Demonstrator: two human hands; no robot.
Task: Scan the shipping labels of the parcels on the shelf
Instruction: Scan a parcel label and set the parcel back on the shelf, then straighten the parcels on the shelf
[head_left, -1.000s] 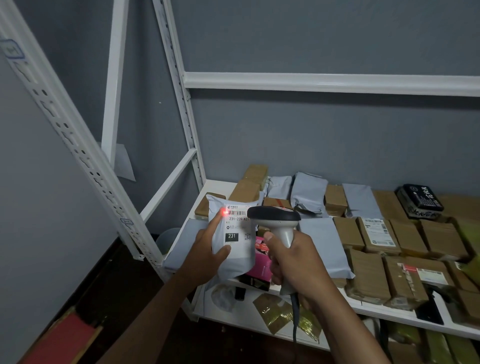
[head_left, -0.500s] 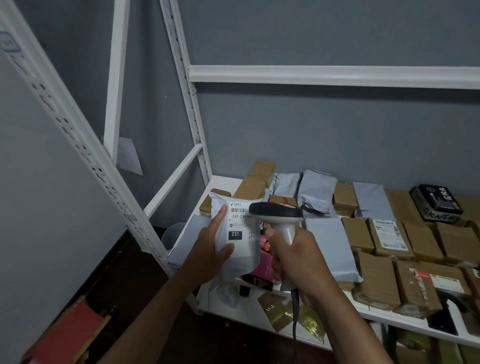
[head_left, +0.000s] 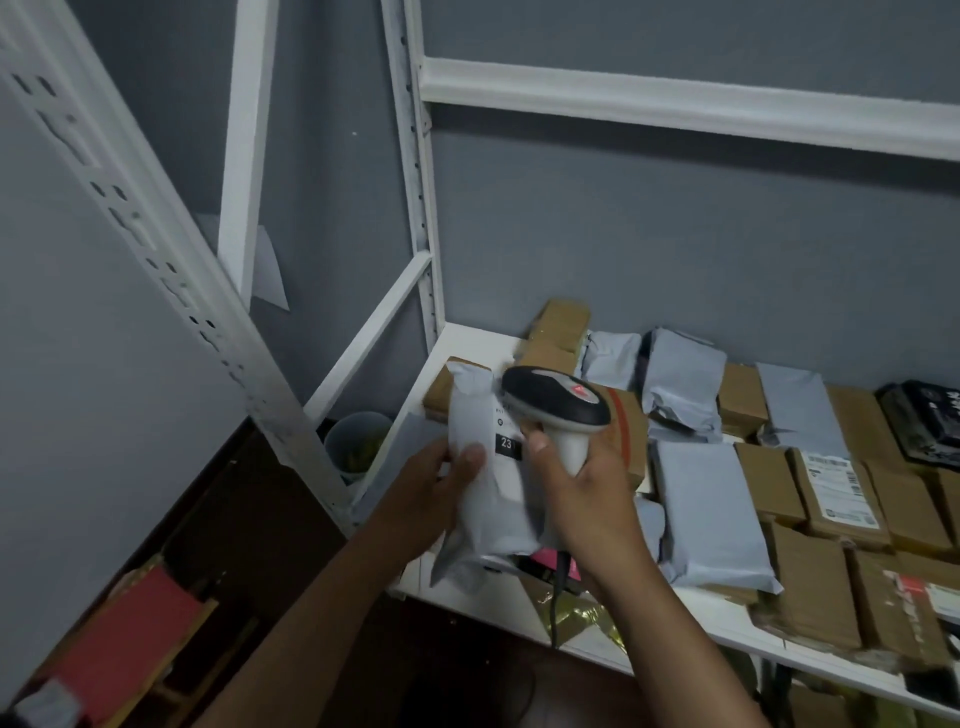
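White metal shelving (head_left: 675, 111) fills most of the head view, its perforated uprights and crossbars standing against a grey wall (head_left: 649, 234). One white shelf board (head_left: 467, 340) runs from the left rear corner off toward the right edge of the view, and it is crowded with parcels. Brown cardboard boxes (head_left: 810, 597) lie flat in rows across the middle and right of the shelf, some touching their neighbours, and one carries a white shipping label (head_left: 836, 486). Grey plastic mailer bags (head_left: 709, 514) lie among them, several more along the rear edge by the wall. A black packet (head_left: 924, 415) sits near the rear right.

At the shelf's front left corner, the left hand (head_left: 431, 499) holds a grey mailer parcel (head_left: 483, 467) raised above the board, thumb curled over its front and fingers behind. The parcel's label faces the person, with a black patch printed "23" showing; the rest of the label is partly hidden. The right hand (head_left: 587, 499) grips the handle of a barcode scanner (head_left: 558, 400), fingers wrapped round it, the dark head tilted just beside the parcel's top right. A dark cable (head_left: 558, 597) hangs from the handle.

Beyond the shelf's left edge, low down, stands a pale cup (head_left: 356, 441), and something red (head_left: 119, 649) lies at the lower left on the dark floor.
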